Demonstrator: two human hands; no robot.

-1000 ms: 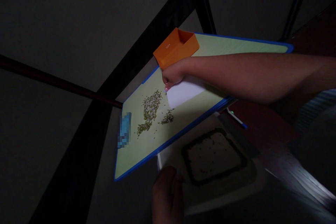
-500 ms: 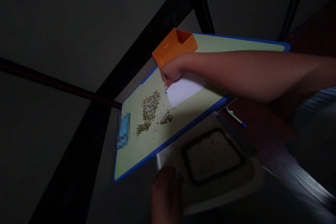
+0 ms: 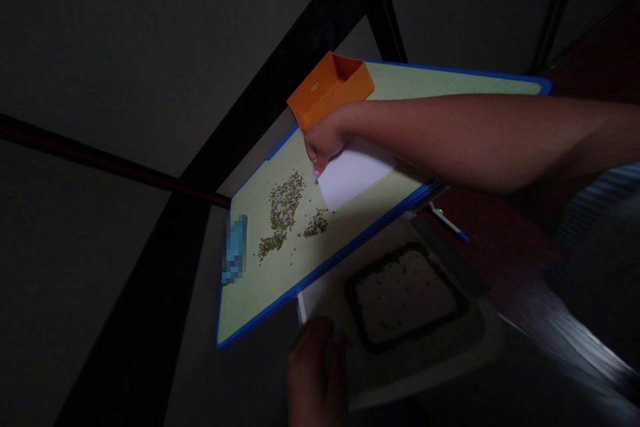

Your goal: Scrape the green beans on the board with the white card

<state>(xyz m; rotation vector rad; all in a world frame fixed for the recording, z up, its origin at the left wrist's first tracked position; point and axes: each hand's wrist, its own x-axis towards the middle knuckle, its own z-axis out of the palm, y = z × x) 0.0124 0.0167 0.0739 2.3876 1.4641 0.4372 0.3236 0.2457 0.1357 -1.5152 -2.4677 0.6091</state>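
My right hand (image 3: pixel 326 141) reaches in from the right over a green board with a blue rim (image 3: pixel 260 287). Its fingers are closed at the corner of a white sheet of paper (image 3: pixel 350 177), partly hidden under the wrist. Just beside the fingertips lie small green grains, probably beans, in a larger patch (image 3: pixel 285 203) and a smaller cluster (image 3: pixel 316 223). In shadow, my left hand (image 3: pixel 319 360) is curled at the edge of a pale tub (image 3: pixel 415 383), seemingly gripping its rim. A dark band of grains (image 3: pixel 353 303) lines the tub's floor, with a few scattered inside it.
An orange open box (image 3: pixel 325 90) stands on the board's far edge, close to my right wrist. A blue item (image 3: pixel 235 250), blurred out, lies at the board's left end. A white and blue pen (image 3: pixel 450 221) rests on a dark red surface (image 3: pixel 505 230). The surroundings are dim.
My right fingertips and the paper have shifted slightly downward in the view. My left hand, the tub and the grain patches look nearly the same.
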